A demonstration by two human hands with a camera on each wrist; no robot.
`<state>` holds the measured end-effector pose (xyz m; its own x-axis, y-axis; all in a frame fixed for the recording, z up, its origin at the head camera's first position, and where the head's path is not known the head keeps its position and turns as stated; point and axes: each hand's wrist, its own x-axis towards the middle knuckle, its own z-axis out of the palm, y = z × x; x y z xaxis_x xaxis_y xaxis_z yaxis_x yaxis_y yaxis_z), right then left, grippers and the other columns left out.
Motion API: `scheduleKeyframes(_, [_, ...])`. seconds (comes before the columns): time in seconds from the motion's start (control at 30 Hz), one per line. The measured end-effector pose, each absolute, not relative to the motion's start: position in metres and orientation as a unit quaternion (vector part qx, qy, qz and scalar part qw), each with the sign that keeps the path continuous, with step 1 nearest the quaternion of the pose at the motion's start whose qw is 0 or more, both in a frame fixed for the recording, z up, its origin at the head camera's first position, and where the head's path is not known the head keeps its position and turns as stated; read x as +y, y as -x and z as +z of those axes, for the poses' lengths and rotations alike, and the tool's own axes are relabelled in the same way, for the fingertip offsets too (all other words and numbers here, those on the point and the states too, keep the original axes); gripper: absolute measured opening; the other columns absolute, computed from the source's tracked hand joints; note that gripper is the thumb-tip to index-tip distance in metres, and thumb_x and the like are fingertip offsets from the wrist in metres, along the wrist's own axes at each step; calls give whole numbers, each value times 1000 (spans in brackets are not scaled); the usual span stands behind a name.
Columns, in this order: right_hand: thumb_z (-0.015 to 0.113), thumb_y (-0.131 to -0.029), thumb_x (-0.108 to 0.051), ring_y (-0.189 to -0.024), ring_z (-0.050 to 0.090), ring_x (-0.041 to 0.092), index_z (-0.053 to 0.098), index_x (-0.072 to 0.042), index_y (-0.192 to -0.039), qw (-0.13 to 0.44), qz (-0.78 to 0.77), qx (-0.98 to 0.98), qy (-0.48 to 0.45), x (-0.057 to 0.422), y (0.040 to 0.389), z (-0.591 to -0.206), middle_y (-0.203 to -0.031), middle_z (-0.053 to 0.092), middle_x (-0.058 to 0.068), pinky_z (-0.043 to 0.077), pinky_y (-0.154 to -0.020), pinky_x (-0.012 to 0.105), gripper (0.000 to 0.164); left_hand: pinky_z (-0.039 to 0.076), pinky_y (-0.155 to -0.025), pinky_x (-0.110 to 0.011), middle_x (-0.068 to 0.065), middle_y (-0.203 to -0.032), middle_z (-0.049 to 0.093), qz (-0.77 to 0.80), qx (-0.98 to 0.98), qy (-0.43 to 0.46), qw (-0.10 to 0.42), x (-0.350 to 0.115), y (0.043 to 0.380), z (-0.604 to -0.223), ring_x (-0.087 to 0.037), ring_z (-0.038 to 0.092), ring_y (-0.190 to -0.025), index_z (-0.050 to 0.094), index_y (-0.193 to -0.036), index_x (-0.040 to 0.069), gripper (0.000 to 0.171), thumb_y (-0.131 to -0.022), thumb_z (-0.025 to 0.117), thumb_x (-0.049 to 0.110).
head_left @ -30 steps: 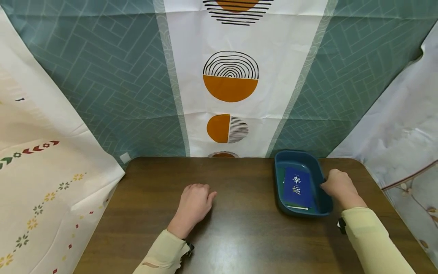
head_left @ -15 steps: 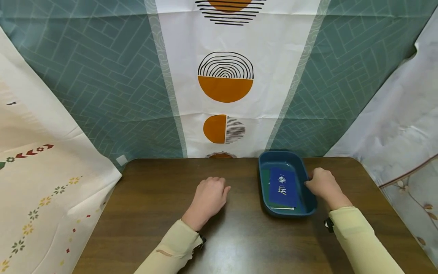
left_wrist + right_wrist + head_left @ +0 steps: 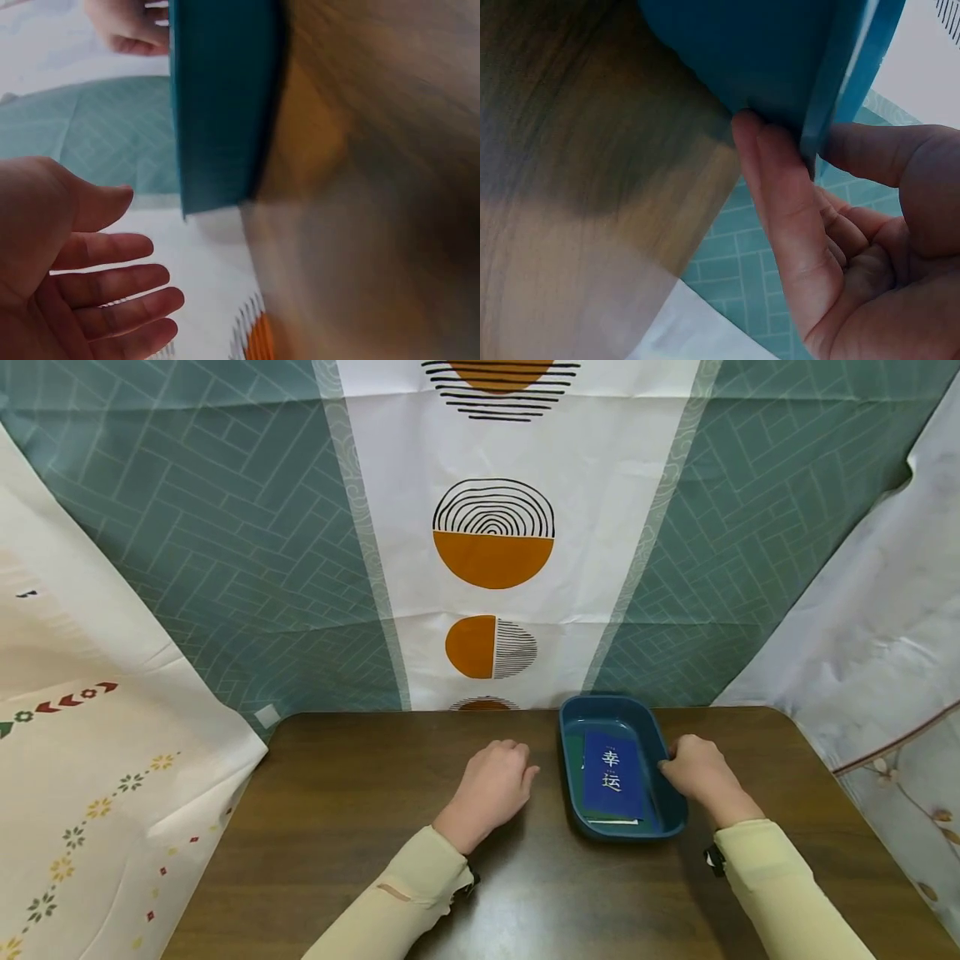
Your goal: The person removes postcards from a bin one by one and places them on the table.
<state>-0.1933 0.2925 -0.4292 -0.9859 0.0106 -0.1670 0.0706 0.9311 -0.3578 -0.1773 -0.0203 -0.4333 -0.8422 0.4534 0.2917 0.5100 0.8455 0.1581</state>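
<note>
A dark teal plastic tray (image 3: 663, 802) with raised walls sits on the right part of the brown table. Inside it lies a dark blue booklet (image 3: 622, 777) with pale Chinese characters, on top of green and white flat items whose edges show. My right hand (image 3: 699, 772) pinches the tray's right rim; in the right wrist view the thumb is inside the wall and the fingers (image 3: 791, 202) press its outer side. My left hand (image 3: 491, 785) hovers left of the tray, apart from it. Its fingers (image 3: 124, 285) are relaxed and spread, holding nothing.
The brown wooden table (image 3: 337, 827) runs back to a green and white patterned cloth (image 3: 300, 568) hanging behind it. Pale cloths hang at the left (image 3: 90, 735) and right (image 3: 885, 635) sides.
The tray has slid left along with my right hand on its rim. My left hand has moved right, closer to the tray. The head view has shifted slightly.
</note>
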Motion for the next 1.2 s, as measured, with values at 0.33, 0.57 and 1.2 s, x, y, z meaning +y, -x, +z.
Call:
scheduleKeyframes(0.33, [54, -83, -16, -63, 48, 25, 54, -4, -71, 97, -173, 980, -24, 291, 195, -429, -68, 51, 8, 41, -55, 37, 16, 44, -84, -29, -8, -108, 56, -134, -957, 228, 122, 29, 186, -420, -21, 48, -101, 58, -110, 4, 41, -89, 59, 39])
scheduleKeyframes(0.57, [53, -78, -14, -62, 47, 25, 52, -3, -72, 88, -160, 982, -40, 291, 198, -430, -69, 50, 10, 41, -54, 37, 12, 44, -84, -28, -8, -113, 53, -129, -959, 235, 93, 63, 189, -423, -17, 48, -102, 52, -120, 5, 49, -89, 58, 42])
scheduleKeyframes(1.2, [56, -78, -17, -60, 48, 26, 54, -1, -74, 89, -156, 981, -71, 300, 201, -430, -68, 49, 11, 42, -50, 35, 17, 45, -76, -21, -5, -113, 54, 10, -980, 196, 30, 136, 199, -465, -17, 51, -97, 52, -124, 8, 63, -86, 52, 59])
